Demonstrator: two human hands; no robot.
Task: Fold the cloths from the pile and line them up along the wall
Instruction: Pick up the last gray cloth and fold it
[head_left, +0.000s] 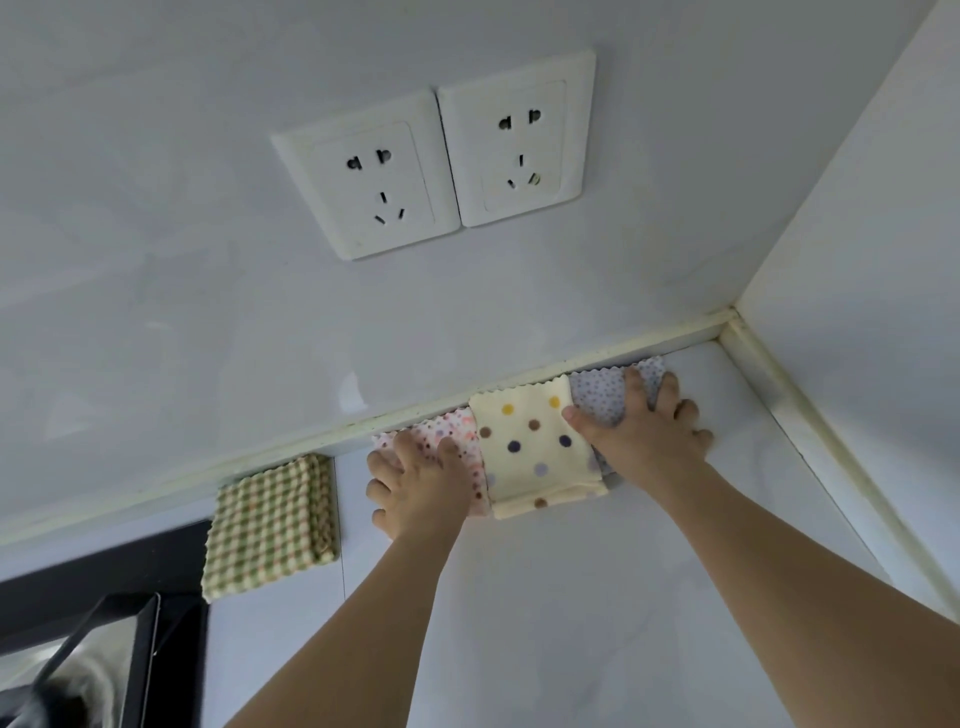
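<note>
Several folded cloths lie in a row against the wall (467, 322) on the white counter (597, 597). From the left there is a green checked cloth (267, 525), a pink speckled cloth (467, 434), a cream cloth with big coloured dots (535, 447) and a pale lilac dotted cloth (600, 392) near the corner. My left hand (415, 483) presses flat on the pink speckled cloth. My right hand (644, 426) lies spread on the lilac cloth, its thumb touching the cream cloth's edge. Neither hand grips anything.
Two white wall sockets (436, 156) sit above the row. A side wall (857, 260) closes the corner on the right. A black hob edge and a metal frame (130, 623) lie at the lower left, beside the checked cloth.
</note>
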